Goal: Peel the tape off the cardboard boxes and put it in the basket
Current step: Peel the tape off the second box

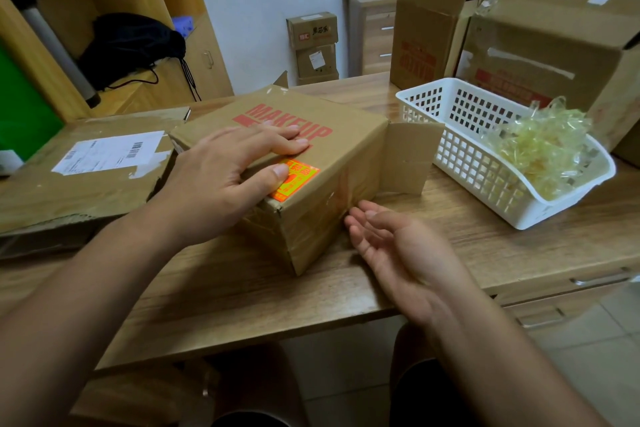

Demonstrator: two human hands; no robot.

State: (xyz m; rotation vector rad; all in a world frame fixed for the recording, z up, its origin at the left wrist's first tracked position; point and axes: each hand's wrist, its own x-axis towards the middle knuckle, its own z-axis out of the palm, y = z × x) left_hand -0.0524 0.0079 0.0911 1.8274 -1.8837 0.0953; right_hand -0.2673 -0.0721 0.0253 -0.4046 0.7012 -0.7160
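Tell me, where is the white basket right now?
In the head view, the white basket sits on the right side of the desk, just right of the MAKEUP box, with crumpled tape piled inside.

Soft, even indoor light, seemingly from overhead, makes the scene moderately bright, casting only faint shadows on the counter [450, 239] beside the cardboard box [346, 156] and under the right hand [398, 250], a dull sheen on the box's tape [322, 218], with mild softness throughout and wide-angle bending toward the frame edges.
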